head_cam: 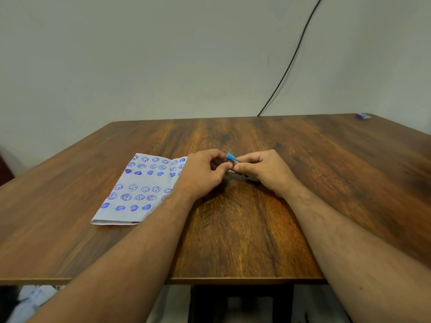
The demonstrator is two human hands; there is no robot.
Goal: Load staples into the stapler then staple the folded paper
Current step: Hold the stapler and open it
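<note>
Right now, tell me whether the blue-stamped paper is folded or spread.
Folded: the blue-stamped paper lies flat on the wooden table, doubled layers showing along its near edge.

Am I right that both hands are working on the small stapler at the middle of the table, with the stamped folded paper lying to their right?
Not quite. In the head view both hands, left and right, do hold the stapler mid-table, but the folded paper lies to their left, not their right.
</note>
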